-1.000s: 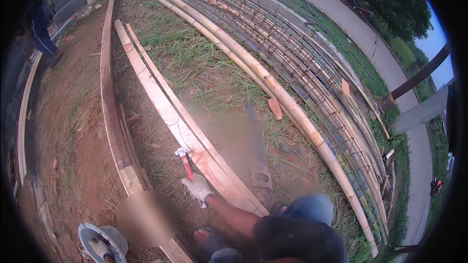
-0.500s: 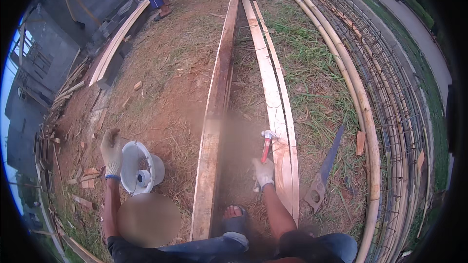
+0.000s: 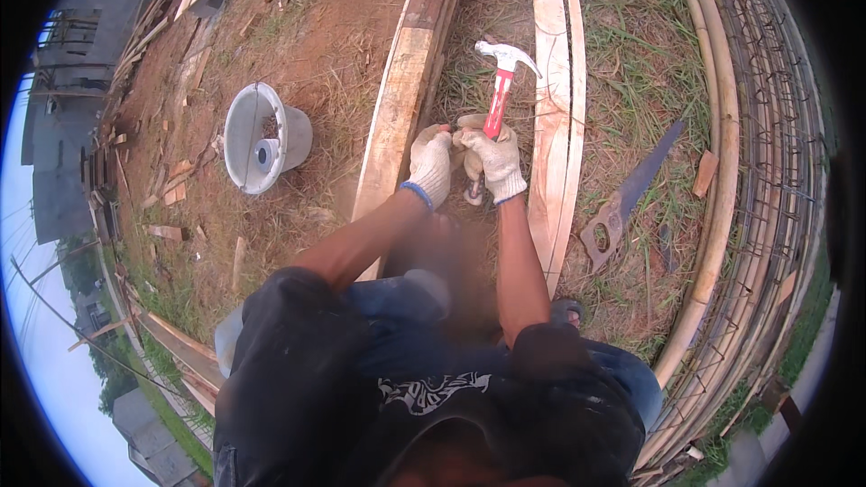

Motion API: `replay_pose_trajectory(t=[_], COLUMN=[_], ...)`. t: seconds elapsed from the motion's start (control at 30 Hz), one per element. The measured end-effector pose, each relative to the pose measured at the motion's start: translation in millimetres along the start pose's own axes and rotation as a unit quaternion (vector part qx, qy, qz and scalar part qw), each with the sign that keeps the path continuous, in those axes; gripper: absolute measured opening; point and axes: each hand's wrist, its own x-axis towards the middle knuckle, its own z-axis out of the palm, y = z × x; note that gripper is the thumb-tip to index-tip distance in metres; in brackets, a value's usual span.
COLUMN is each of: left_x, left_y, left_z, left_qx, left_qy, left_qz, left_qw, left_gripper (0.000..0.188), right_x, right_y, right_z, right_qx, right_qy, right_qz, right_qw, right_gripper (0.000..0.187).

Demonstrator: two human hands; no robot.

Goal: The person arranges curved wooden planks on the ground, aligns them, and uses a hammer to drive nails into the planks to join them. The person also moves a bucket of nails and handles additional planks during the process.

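A knitted off-white work glove covers each of my hands. My right hand [image 3: 494, 162] is closed round a claw hammer [image 3: 499, 95] with a red and white handle, its steel head pointing away from me. Close beside it, my left hand [image 3: 430, 165] is closed with the fingertips pinched together; whatever they hold, if anything, is too small to make out. Both hands are just right of a thick timber beam [image 3: 390, 131] on the ground. Right of the hammer lie a pale plank [image 3: 549, 153] and a narrower strip [image 3: 575, 99], side by side.
A white bucket [image 3: 298, 137] with a round white object [image 3: 266, 154] inside stands left of the beam. On the right a handsaw [image 3: 622, 207] lies in the grass, near bamboo poles [image 3: 722, 171] and bundled steel rebar [image 3: 767, 153]. Wood scraps [image 3: 176, 192] litter the left ground.
My left hand has moved from beside the bucket across the beam to my right hand, fingers now closed. The hammer stays in my right hand. The view has tilted down toward my body.
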Motion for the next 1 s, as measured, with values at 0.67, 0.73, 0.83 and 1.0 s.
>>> replay_pose_trajectory(t=[0.67, 0.73, 0.83, 1.0], left_x=[-20.9, -26.5, -32.2, -20.9], left_y=[-49.5, -44.5, -21.8, -20.1], left_z=[-38.1, -30.8, -21.0, -16.2], left_qx=[0.257, 0.268, 0.346, 0.228], left_qy=[0.038, 0.028, 0.030, -0.032], left_qz=[0.334, 0.291, 0.227, 0.225], left_qw=[0.906, 0.918, 0.910, 0.947], left_gripper=[0.070, 0.066, 0.059, 0.057], right_x=[15.9, 17.8, 19.2, 21.7], right_y=[4.6, 8.0, -0.2, 2.8], right_z=[27.9, 26.7, 27.3, 31.4], right_qx=[-0.075, -0.077, -0.121, -0.128], right_qy=[0.034, 0.042, 0.037, 0.022], right_qz=[0.092, 0.081, 0.081, 0.100], right_qw=[0.992, 0.993, 0.989, 0.986], right_gripper=[0.017, 0.018, 0.017, 0.012])
